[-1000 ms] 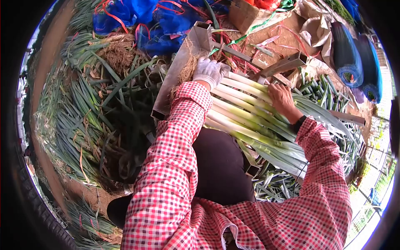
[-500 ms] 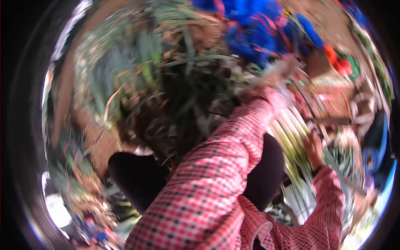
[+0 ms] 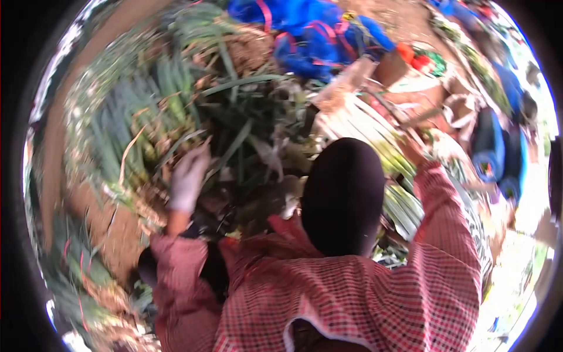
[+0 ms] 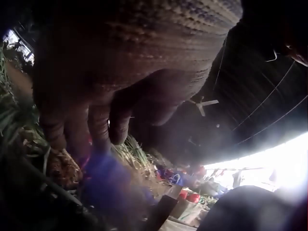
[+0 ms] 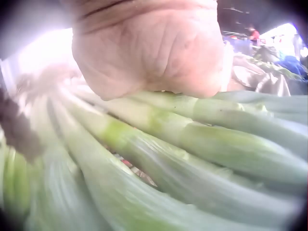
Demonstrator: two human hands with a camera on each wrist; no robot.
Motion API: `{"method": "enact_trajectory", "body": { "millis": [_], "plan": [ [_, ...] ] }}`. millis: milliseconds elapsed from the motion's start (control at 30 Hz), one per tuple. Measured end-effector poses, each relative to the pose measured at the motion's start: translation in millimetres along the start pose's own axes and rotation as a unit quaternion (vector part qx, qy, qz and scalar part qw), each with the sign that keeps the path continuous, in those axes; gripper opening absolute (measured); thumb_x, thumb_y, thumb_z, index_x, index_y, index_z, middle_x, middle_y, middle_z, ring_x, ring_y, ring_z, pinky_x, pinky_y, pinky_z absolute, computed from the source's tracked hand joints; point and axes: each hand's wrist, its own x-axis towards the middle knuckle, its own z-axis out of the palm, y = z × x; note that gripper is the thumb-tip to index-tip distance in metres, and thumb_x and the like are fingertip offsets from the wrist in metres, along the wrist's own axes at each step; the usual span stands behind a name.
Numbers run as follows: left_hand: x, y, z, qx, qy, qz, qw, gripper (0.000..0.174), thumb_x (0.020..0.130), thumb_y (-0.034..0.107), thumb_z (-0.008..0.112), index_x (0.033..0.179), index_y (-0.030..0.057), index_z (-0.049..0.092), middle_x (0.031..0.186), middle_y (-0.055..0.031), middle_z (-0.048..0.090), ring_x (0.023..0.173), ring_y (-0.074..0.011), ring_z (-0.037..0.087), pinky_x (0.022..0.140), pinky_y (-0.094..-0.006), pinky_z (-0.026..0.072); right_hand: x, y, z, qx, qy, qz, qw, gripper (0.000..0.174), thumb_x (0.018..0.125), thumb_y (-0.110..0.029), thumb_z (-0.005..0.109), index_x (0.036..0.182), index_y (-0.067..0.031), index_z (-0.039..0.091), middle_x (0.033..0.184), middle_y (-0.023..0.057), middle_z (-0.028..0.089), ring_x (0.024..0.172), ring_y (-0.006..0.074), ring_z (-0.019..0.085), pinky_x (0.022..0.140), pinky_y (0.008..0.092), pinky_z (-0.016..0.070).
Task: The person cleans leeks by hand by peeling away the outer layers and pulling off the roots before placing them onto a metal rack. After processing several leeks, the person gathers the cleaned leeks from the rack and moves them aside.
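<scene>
My left hand, in a pale knit glove, is over the heap of long green onions on the left. Its fingers hang loosely downward with nothing gripped, near a brownish root clump. On the right, my bare right hand rests on a row of green onions lying side by side, white ends toward a metal trough. In the right wrist view the heel of this hand lies right on the stalks; its fingers are hidden there and blurred in the head view.
Blue mesh bags with pink ties lie at the back. A cardboard box with red and green items stands right of them. Blue rolls are at the far right. Dark knees rise between the two heaps.
My left hand has left the root ends in the metal trough and swung left to the heap. My right hand has stayed on the row of green onions. The head view has shifted.
</scene>
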Motion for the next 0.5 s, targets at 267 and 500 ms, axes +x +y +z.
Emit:
{"method": "enact_trajectory", "body": {
  "millis": [267, 500],
  "plan": [
    [-93.6, -182.2, -154.5, -0.151, 0.114, -0.145, 0.971, 0.036, 0.090, 0.017, 0.057, 0.118, -0.0057, 0.053, 0.116, -0.0114, 0.057, 0.107, -0.0206, 0.055, 0.094, -0.0297, 0.0422, -6.8, -27.9, -10.6, -0.047, -0.035, 0.096, 0.994, 0.069, 0.090, -0.058, 0.035, 0.143, -0.0147, 0.026, 0.142, 0.0202, 0.034, 0.130, 0.0376, 0.033, 0.106, 0.0550, 0.0186],
    [-102.9, -33.5, -90.8, -0.116, 0.069, -0.021, 0.991, 0.039, 0.093, 0.026, 0.052, 0.120, -0.0026, 0.054, 0.118, -0.0122, 0.058, 0.106, -0.0225, 0.058, 0.091, -0.0306, 0.0466, 1.6, -12.4, -34.7, -0.066, 0.041, -0.111, 0.991, 0.067, 0.081, -0.048, 0.057, 0.133, -0.0088, 0.041, 0.115, 0.0188, 0.057, 0.104, 0.0304, 0.055, 0.087, 0.0434, 0.0423]
  ]
}}
